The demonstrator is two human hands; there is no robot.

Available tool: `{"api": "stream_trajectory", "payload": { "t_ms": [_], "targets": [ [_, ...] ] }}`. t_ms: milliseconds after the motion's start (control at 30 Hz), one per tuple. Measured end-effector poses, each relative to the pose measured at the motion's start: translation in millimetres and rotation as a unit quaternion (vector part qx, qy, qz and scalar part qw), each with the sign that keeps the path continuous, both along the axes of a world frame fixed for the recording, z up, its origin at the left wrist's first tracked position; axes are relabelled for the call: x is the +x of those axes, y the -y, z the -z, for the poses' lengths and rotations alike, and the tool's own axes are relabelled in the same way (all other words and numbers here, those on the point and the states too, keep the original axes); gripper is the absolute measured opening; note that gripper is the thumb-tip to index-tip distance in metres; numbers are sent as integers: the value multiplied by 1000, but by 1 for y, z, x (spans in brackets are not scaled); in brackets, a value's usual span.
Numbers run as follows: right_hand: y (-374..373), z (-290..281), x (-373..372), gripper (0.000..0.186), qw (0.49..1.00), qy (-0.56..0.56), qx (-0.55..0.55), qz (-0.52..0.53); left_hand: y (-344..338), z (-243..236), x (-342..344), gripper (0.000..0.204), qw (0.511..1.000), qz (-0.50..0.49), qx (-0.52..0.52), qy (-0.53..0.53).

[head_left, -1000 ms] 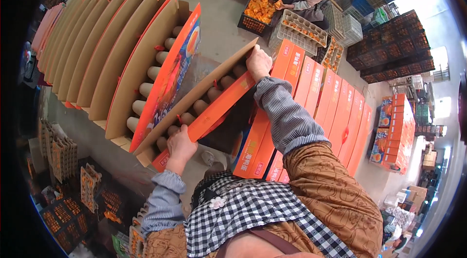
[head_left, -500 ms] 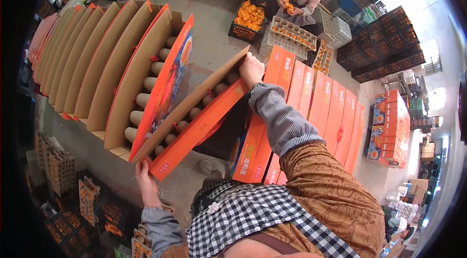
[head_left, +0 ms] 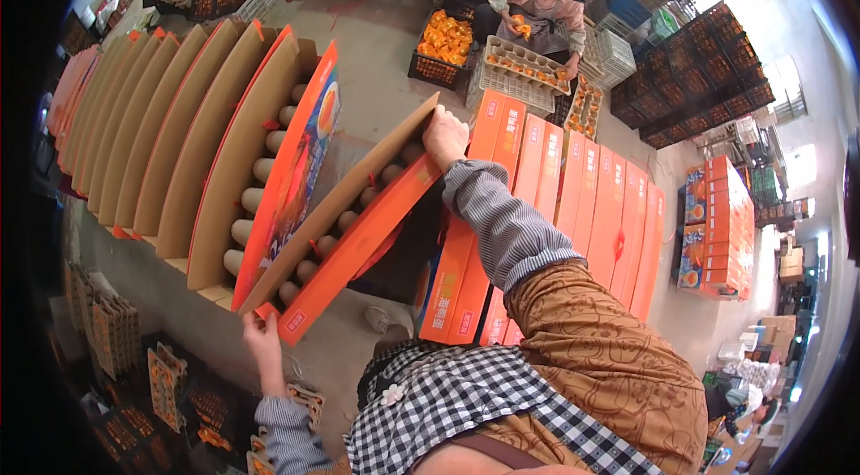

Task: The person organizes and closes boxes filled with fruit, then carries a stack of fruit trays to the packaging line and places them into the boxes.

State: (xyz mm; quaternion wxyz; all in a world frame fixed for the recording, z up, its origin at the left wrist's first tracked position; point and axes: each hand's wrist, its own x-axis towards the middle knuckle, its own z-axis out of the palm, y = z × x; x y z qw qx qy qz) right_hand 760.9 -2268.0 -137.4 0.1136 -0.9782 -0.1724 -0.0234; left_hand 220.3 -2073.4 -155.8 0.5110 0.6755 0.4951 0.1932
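Both hands hold an orange-red cardboard gift carton (head_left: 358, 248), tilted, its brown lid flap partly raised. Rounded grey-brown shapes show in the gap between flap and wall; I cannot tell if they are eggs or tray bumps. My right hand (head_left: 445, 139) is closed over the carton's far upper corner. At the near lower corner, my left hand (head_left: 262, 336) pinches the edge with thumb and fingers. On the left, a row of similar open cartons (head_left: 202, 148) stands with brown flaps up. Several closed orange cartons (head_left: 582, 179) line up on the right.
A co-worker (head_left: 546, 4) sits at the far side by egg trays (head_left: 524, 65) and a black crate of orange-wrapped items (head_left: 442, 40). Dark crates (head_left: 690, 76) are stacked at the right, near another carton stack (head_left: 717, 224). Pulp trays (head_left: 107, 332) stand at lower left.
The view has shifted slightly, and the carton with both hands appears a little further left and lower. Both hands keep their grip. The co-worker's one hand has moved to the egg tray.
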Motion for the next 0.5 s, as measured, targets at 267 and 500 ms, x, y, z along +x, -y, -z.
{"api": "stream_trajectory", "payload": {
  "t_ms": [267,500],
  "targets": [
    [-6,-1,0,15,1000,19,5,-15,3,-186,154,50,826,341,370,-254],
    [-12,-8,-6,17,999,7,7,-30,-29,-88,192,65,882,467,-19,-64]
  ]
}}
